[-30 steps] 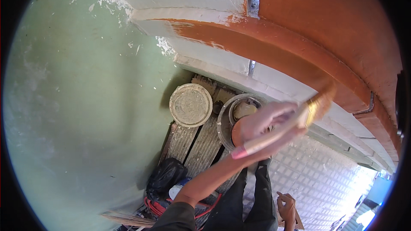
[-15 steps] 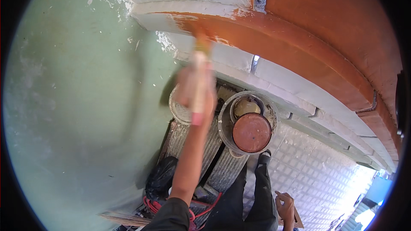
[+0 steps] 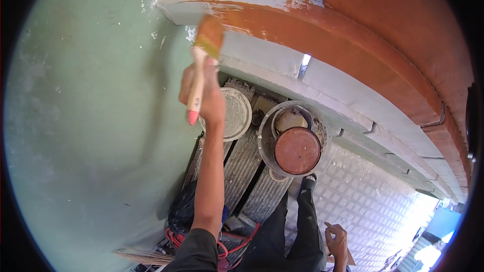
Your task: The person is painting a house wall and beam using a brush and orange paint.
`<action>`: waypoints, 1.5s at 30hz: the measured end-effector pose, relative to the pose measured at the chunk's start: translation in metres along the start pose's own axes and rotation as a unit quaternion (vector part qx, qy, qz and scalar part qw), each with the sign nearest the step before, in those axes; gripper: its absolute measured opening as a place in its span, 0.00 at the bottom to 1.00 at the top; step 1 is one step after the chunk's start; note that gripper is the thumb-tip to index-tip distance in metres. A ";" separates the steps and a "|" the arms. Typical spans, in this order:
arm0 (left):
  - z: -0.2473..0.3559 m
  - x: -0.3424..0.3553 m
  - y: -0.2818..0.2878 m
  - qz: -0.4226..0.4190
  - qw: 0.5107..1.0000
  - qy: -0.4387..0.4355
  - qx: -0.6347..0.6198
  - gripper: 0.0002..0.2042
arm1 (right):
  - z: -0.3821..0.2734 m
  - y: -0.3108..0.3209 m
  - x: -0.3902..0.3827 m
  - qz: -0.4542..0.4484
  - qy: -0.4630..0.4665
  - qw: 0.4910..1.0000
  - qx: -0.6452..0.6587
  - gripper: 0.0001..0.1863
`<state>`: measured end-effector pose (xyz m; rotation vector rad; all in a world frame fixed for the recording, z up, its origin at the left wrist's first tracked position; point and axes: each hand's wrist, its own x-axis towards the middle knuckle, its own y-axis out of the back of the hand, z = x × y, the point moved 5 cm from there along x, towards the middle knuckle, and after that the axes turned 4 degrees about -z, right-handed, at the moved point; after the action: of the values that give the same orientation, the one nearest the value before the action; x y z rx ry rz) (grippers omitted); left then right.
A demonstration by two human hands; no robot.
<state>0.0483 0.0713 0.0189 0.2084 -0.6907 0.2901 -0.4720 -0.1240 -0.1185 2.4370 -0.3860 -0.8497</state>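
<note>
Flat paintbrush (image 3: 198, 78) raised, orange-brown bristles uppermost, by the left end of the curved ledge (image 3: 322, 35); the person's left hand (image 3: 214, 90) is wrapped round its handle; blur hides whether bristles touch ledge; right hand (image 3: 337, 239) low, fingers loosely half-curled, nothing seen in it. Step in hand, as judged: coating the ledge face orange-brown; its left tip is pale, the colour's margin ragged, so the next move calls for short, controlled strokes there, stopping short of the green wall (image 3: 101, 121). Edges: wall to the left, ledge's lower lip near the bristles; more room for the arm appears rightward, along the ledge; below, a crusted pale pail (image 3: 241, 113) partly behind the wrist, then a wide tub (image 3: 263, 143) holding a red-brown-topped container (image 3: 297, 151).
</note>
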 end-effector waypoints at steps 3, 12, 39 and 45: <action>0.022 -0.022 -0.012 -0.018 0.998 -0.027 0.052 0.04 | 0.007 0.000 -0.005 0.005 0.000 1.000 -0.004 0.08; 0.105 -0.103 -0.061 -0.205 0.937 -0.230 -0.167 0.06 | -0.002 0.003 -0.005 -0.007 0.034 0.999 -0.018 0.15; 0.021 0.019 0.018 0.004 0.997 -0.028 0.073 0.07 | 0.007 0.007 -0.015 0.029 -0.008 1.000 0.007 0.14; 0.097 -0.063 -0.048 -0.143 0.968 -0.207 -0.003 0.03 | -0.002 0.001 -0.010 0.015 0.030 0.999 -0.015 0.15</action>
<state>-0.0394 -0.0139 0.0460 0.3651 -1.0624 -0.0380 -0.4785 -0.1197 -0.1116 2.4170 -0.3844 -0.7610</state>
